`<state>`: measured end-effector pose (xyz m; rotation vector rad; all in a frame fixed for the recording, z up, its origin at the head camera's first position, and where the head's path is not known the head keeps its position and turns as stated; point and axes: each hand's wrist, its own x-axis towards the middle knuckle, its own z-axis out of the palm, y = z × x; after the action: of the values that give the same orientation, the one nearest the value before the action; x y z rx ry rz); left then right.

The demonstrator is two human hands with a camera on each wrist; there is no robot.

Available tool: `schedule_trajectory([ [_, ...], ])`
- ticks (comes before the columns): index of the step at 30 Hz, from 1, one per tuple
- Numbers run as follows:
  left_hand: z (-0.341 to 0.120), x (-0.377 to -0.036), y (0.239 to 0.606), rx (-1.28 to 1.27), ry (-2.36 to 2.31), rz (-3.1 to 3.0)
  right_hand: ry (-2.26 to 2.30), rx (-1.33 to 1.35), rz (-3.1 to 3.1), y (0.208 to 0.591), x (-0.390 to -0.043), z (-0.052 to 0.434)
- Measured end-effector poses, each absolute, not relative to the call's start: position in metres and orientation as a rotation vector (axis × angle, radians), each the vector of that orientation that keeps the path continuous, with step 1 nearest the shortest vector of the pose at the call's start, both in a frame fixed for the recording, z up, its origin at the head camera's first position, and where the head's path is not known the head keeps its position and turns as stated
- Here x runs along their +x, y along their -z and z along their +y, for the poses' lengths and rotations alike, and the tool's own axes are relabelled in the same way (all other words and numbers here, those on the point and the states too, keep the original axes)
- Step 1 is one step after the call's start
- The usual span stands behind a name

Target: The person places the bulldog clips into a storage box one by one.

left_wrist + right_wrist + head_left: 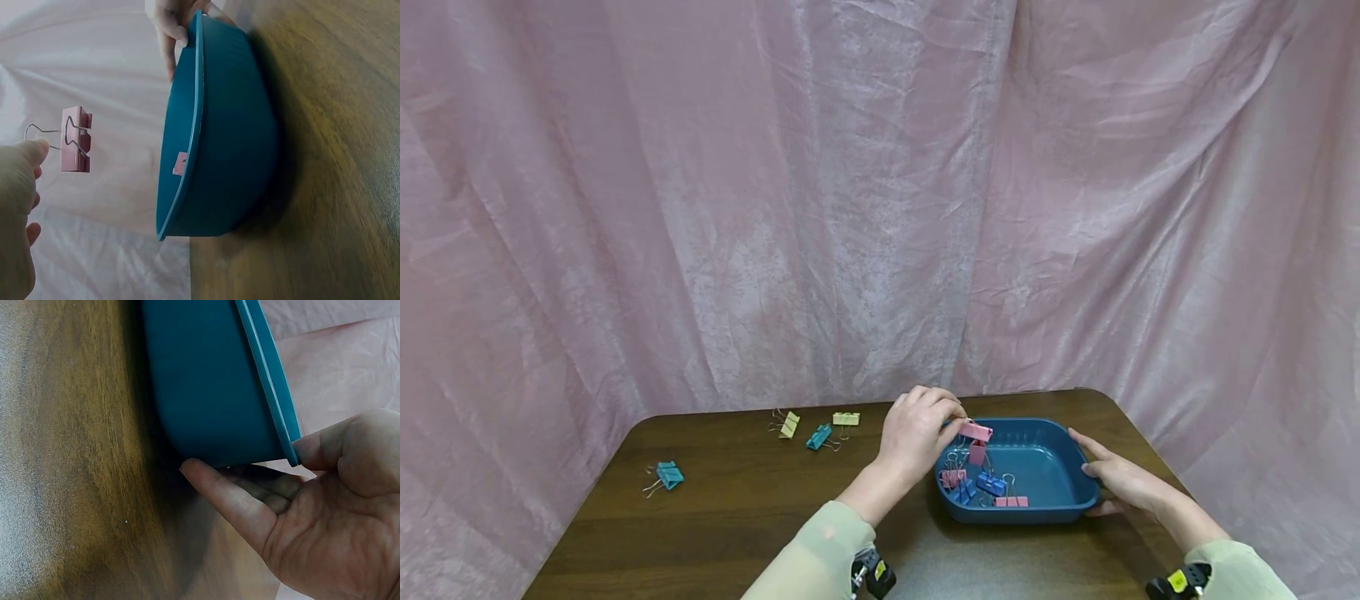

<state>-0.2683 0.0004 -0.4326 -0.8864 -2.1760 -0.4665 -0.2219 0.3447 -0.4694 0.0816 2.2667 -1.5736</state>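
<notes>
My left hand pinches a pink binder clip by its wire handle, between thumb and fingers. In the head view the clip hangs over the back left corner of a blue plastic tray. My right hand grips the tray's right end, thumb at the rim and fingers against the side wall below. Inside the tray, toward its left side, lie several pink binder clips and blue binder clips. In the left wrist view the tray wall hides most of those clips.
Left of the tray, two yellow binder clips and a teal binder clip lie near the back of the brown wooden table. Another teal clip lies farther left. A pink curtain hangs behind the table.
</notes>
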Motion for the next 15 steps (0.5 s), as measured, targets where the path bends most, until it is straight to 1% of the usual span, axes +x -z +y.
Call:
schedule_trajectory([
  [15,0.0081,-0.2692,0.4385,-0.9,0.462,-2.207,1.593,0.054,2.26,0.4708,-0.2206,0.3458],
])
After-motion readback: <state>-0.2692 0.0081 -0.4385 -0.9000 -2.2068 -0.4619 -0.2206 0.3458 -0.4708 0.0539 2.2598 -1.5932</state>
